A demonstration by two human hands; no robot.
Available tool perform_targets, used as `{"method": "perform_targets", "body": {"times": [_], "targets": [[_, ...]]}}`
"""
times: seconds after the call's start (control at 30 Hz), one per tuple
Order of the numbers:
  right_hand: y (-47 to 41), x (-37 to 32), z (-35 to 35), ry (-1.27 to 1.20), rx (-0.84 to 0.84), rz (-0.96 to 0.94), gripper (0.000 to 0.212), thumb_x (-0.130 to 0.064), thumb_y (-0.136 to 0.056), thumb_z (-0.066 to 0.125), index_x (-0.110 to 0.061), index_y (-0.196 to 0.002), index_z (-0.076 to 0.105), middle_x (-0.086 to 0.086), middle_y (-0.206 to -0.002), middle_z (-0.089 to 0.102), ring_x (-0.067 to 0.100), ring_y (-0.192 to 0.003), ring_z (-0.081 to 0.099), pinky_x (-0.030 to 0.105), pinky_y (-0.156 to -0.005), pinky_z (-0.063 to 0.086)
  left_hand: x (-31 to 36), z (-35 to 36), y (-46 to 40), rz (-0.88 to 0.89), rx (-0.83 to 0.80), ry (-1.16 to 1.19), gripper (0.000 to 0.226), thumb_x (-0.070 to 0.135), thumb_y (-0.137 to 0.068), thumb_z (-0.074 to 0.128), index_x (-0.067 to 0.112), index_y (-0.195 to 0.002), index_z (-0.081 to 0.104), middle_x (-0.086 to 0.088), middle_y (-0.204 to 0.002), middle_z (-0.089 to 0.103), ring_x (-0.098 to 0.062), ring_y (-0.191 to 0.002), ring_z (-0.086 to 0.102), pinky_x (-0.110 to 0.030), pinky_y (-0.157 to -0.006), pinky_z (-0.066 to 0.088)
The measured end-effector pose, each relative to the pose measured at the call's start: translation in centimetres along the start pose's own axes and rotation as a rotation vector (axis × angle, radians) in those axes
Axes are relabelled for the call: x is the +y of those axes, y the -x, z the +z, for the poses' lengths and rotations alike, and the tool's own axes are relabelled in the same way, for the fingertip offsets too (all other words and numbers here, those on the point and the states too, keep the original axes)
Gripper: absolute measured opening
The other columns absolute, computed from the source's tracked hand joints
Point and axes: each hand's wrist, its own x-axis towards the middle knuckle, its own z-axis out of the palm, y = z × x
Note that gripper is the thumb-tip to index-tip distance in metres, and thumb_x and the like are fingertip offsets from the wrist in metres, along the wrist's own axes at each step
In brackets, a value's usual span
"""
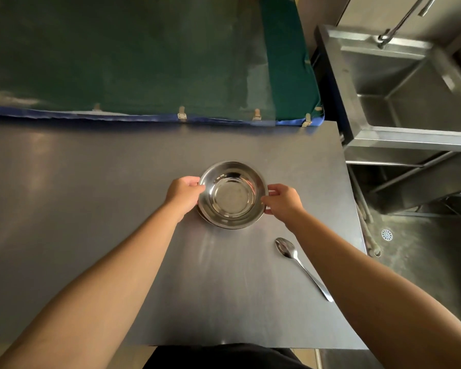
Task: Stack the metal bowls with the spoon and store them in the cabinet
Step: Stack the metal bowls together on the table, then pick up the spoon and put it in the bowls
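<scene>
Two hands, left hand (184,192) and right hand (282,198), pinch opposite rims of the nested steel bowls (232,195). Thin, rigid, slick metal; rim grips suit. Spoon (301,266) lies near, right of the bowls.

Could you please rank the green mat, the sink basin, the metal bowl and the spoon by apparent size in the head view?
1. green mat
2. sink basin
3. metal bowl
4. spoon, longer than the bowl is wide but far slimmer

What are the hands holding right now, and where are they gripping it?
Both hands grip the stacked metal bowls by the rim: left hand on the left edge, right hand on the right. The spoon lies untouched.
</scene>
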Motion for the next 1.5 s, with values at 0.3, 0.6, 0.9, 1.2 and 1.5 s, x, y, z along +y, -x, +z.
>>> {"method": "perform_targets", "body": {"times": [0.3, 0.6, 0.9, 1.2, 1.5], "targets": [[-1.4, 0.4, 1.2, 0.065, -0.018, -0.01, 0.026, -0.009, -0.083, 0.068, -0.018, -0.108, 0.073, -0.002, -0.096, 0.069, 0.025, -0.086, 0.066, 0.053, -0.086, 0.059, -1.2, 0.0, -1.1, 0.032, 0.033, -0.13, 0.038, 0.019, -0.085, 0.066, 0.019, -0.123, 0.069, 0.007, -0.109, 0.068, -0.021, -0.104, 0.063, -0.026, -0.078, 0.044], [-1.5, 1.2, 1.7, 0.159, -0.04, -0.025, 0.047, -0.017, -0.088, 0.066, -0.02, -0.135, 0.063, 0.003, -0.133, 0.062, 0.03, -0.1, 0.069, 0.046, -0.088, 0.06, -2.4, 0.6, -1.4, 0.065, 0.013, -0.177, 0.043, 0.017, -0.084, 0.065, 0.017, -0.127, 0.066, 0.015, -0.1, 0.064, -0.018, -0.098, 0.058, -0.022, -0.077, 0.041], [-1.4, 2.6, 0.5, 0.199, -0.068, -0.062, 0.055, -0.018, -0.092, 0.069, -0.017, -0.144, 0.053, 0.0, -0.138, 0.058, 0.033, -0.109, 0.067, 0.041, -0.089, 0.055, -3.1, 0.8, -1.7, -0.168, -0.106, 0.075, 0.064, 0.0, -0.089, 0.061, 0.02, -0.147, 0.044, -0.004, -0.118, 0.058, -0.025, -0.097, 0.067, -0.041, -0.074, 0.062], [0.4, 8.3, -3.9, 0.395, 0.017, -0.067, 0.039, -0.019, -0.093, 0.067, -0.017, -0.132, 0.063, 0.003, -0.131, 0.065, 0.026, -0.112, 0.063, 0.026, -0.088, 0.044, -3.8, 1.5, -0.8, -0.258, -0.132, 0.234, 0.074, -0.013, -0.089, 0.053, 0.02, -0.152, 0.034, -0.011, -0.105, 0.059, -0.024, -0.08, 0.066, -0.039, -0.061, 0.06], [3.8, 14.3, -5.8, 0.488, 0.032, -0.033, 0.043, -0.03, -0.088, 0.073, -0.017, -0.129, 0.065, 0.004, -0.126, 0.067, 0.023, -0.113, 0.063, 0.026, -0.084, 0.043, -5.3, 2.6, 3.3, -0.257, -0.162, 0.215, 0.074, -0.012, -0.089, 0.054, 0.019, -0.153, 0.033, -0.011, -0.099, 0.06, -0.024, -0.076, 0.068, -0.035, -0.054, 0.06]]}}
